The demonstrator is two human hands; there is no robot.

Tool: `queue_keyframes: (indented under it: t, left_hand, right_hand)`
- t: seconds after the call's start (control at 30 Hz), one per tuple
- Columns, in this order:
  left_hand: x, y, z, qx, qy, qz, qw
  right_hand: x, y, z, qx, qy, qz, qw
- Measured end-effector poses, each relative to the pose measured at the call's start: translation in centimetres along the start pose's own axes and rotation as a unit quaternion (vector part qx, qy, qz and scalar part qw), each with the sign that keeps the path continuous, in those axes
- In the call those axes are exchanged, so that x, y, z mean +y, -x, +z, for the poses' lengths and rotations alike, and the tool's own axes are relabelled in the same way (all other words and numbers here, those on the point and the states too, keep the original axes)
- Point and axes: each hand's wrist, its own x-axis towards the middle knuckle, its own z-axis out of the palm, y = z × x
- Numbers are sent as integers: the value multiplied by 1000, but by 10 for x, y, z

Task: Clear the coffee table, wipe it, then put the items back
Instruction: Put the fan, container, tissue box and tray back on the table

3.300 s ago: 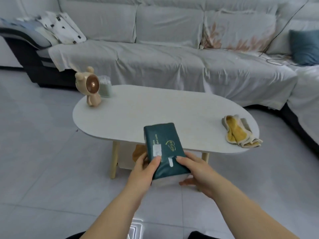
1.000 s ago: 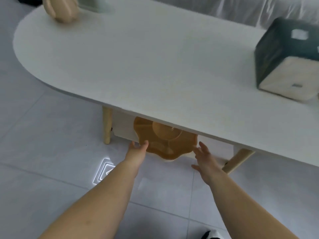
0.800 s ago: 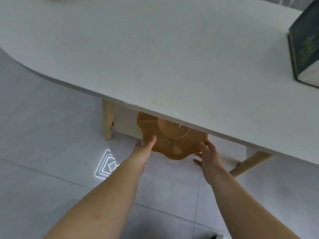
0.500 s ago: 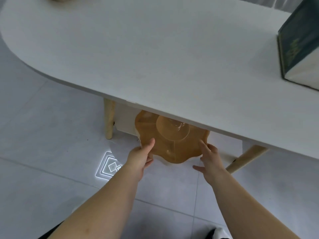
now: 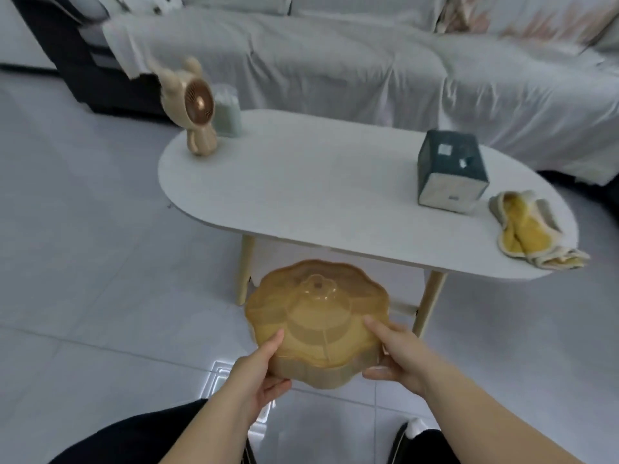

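Note:
I hold an amber, flower-shaped lidded snack tray in the air in front of the white oval coffee table, below its front edge. My left hand grips the tray's left rim and my right hand grips its right rim. On the table stand a beige bear-shaped fan and a pale green container at the far left. A dark green tissue pack lies right of centre. A yellow and cream cloth hangs over the right end.
A sofa under a light grey cover runs behind the table. Wooden table legs stand just behind the tray. Pale floor tiles surround the table. My dark-trousered knees are at the bottom edge.
Both hands closed on the amber tray under the table and drew it out towards me and up. My view rose and pulled back, so the whole tabletop shows again.

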Motion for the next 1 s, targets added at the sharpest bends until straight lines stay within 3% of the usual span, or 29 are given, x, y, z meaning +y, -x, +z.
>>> queue_keyframes:
  t: [0.13,0.47,0.77,1.0]
  left_hand:
    - [1,53,-17,-17,-23,26,999]
    - [43,118,-5,-50,-27,138,989]
    - [111,79,43,-46,-19,168,984]
    - [137,28,68,-8,-51,182,982]
  right_hand:
    - [5,55,7,-16,-14,1,1000]
    - [-24,120,6,-35,-67,-107,991]
    - [-91,90,0,-4,-99,-173,980]
    - [-110,45,-3,17,-88,-171,981]
